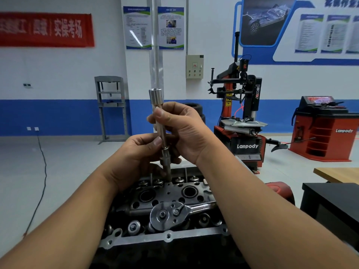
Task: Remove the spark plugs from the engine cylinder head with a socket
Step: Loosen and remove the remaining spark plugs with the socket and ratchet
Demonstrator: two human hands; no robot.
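Both hands pinch the socket (pixel 162 131) upright above the head (pixel 171 193): right hand (pixel 182 131) high, left hand (pixel 139 152) low. Ratchet (pixel 174 212) lies unattached (plugs not visible), so removal looks barely begun.

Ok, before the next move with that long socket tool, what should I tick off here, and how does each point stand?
1. Both hands on the tool: ok. The left hand grips the lower part, the right hand the upper shaft of the socket tool.
2. Tool upright over the cylinder head: ok, only slightly tilted.
3. Lower end seated in a plug hole: cannot tell, the tip is hidden behind the valve springs.
4. Ratchet attached: not ok, it lies loose on the head.
5. Spark plug in the socket: cannot tell.
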